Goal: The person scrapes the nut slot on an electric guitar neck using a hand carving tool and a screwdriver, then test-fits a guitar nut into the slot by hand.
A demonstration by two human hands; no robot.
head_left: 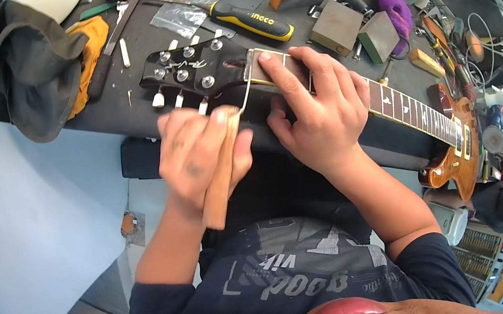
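We see a glossy black guitar headstock (190,67) at about twelve o'clock, dotted with silver tuners and cream pegs. The fretboard (413,111) runs toward three o'clock, dark brown with pale inlays and cream binding, into an amber, flame-striped guitar body (459,162). The tool handle (221,175) in the left hand (198,156) is warm tan wood. At one o'clock the screwdriver (252,22) is yellow and black; a purple cloth (396,9) lies further right.
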